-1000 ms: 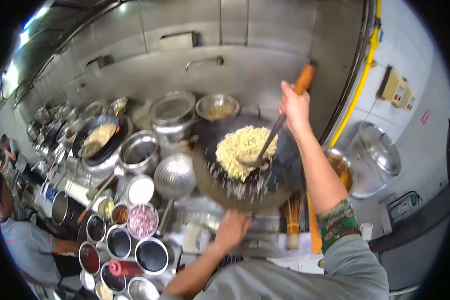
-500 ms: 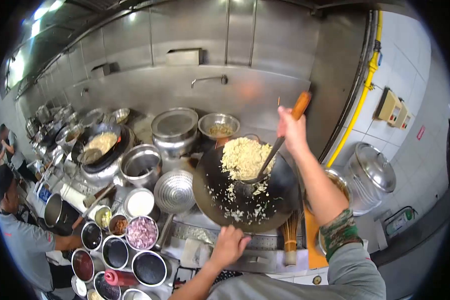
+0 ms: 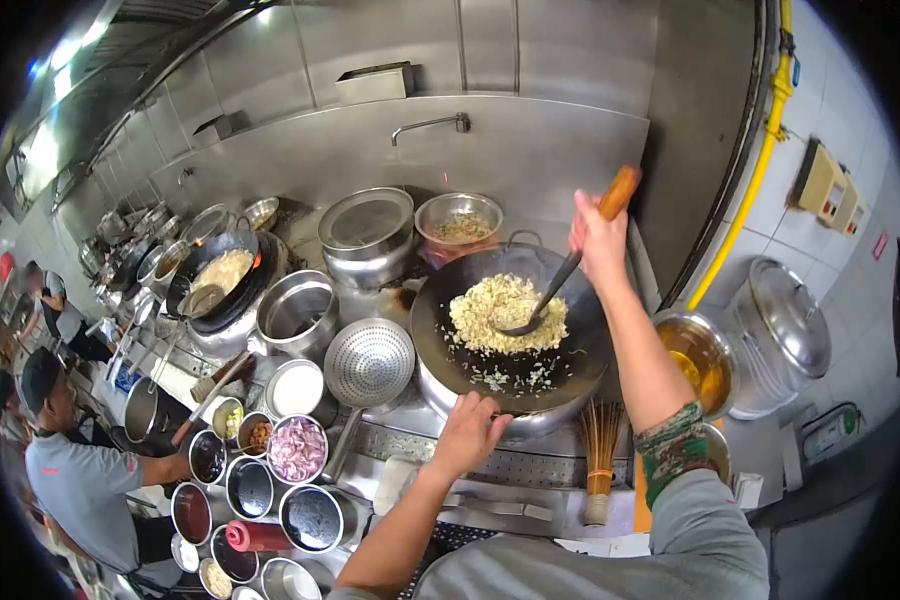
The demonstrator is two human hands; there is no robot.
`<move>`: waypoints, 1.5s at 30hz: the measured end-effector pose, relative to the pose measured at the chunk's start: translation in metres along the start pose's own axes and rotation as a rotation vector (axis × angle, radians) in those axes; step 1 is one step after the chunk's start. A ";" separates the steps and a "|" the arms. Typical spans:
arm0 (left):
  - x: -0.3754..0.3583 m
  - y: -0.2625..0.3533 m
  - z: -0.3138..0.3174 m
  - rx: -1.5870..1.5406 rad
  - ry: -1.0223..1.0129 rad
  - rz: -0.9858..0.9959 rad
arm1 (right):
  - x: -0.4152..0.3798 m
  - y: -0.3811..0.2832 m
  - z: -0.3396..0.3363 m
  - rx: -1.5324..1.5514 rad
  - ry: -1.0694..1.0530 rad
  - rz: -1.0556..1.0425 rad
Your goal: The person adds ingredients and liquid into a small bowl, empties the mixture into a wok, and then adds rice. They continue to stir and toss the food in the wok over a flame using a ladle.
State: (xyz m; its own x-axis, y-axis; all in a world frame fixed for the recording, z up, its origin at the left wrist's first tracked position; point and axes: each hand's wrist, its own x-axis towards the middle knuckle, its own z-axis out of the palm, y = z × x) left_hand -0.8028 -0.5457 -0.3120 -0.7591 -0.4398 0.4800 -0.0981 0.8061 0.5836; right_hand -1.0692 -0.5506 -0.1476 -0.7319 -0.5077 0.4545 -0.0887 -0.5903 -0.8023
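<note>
Now, fried rice [image 3: 505, 313] in the wok [image 3: 580, 365].
Left hand [image 3: 467, 434] clamps its near rim; right hand [image 3: 598, 238] is closed around the ladle [image 3: 555, 290].

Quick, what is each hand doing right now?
Left hand: closed on the near rim of the wok.
Right hand: closed around the ladle handle, its scoop in the fried rice.

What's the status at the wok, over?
Left hand grips wok rim. Right hand holds ladle in fried rice. Strainer beside, clear.
</note>
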 end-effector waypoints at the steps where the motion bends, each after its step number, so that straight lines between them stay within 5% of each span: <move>1: 0.005 -0.002 -0.002 -0.001 0.001 0.013 | 0.006 -0.011 0.006 0.012 0.086 -0.009; 6: 0.008 -0.005 -0.006 -0.027 -0.059 0.016 | 0.008 0.044 -0.006 0.081 0.080 0.034; 11: -0.006 0.034 -0.030 -0.034 -0.083 -0.081 | 0.036 -0.041 0.016 -0.030 0.082 0.283; 15: 0.017 0.073 -0.048 -0.095 0.121 -0.054 | 0.014 -0.058 0.026 -0.111 -0.020 0.355; 19: -0.027 0.008 0.007 -0.037 0.024 0.000 | -0.003 -0.010 0.031 -0.459 0.197 -0.067; 23: -0.078 0.039 -0.031 -0.132 -0.003 0.168 | -0.020 -0.067 0.027 -0.159 0.195 0.018; 24: -0.072 0.053 -0.043 -0.049 -0.086 0.027 | -0.015 -0.065 0.027 -0.173 0.176 -0.007; 29: 0.005 0.034 -0.023 -0.091 0.082 0.007 | -0.015 -0.023 0.047 -0.427 0.247 0.054; 31: -0.029 0.007 0.002 -0.068 0.019 -0.013 | -0.004 0.016 0.030 -0.603 0.246 -0.169; 33: -0.048 -0.004 0.000 -0.039 -0.026 0.050 | -0.026 -0.028 0.047 -0.249 0.164 -0.049; 35: -0.059 0.012 -0.023 -0.066 0.028 0.182 | -0.015 -0.043 0.034 -0.242 0.107 -0.060; 37: -0.037 0.016 -0.025 -0.039 0.010 0.012 | 0.005 -0.046 0.019 -0.273 0.127 -0.119; 41: 0.001 0.000 -0.013 -0.018 0.052 0.012 | 0.005 -0.076 0.026 -0.120 0.106 -0.113; 45: -0.001 -0.005 -0.011 -0.040 0.023 -0.008 | -0.007 -0.009 -0.003 -0.123 0.213 -0.127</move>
State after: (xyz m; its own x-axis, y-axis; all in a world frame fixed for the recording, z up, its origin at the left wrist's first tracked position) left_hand -0.7948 -0.5536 -0.3084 -0.7430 -0.4559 0.4900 -0.0782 0.7862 0.6130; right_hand -1.0650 -0.5403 -0.1450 -0.8339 -0.2833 0.4736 -0.2611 -0.5536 -0.7908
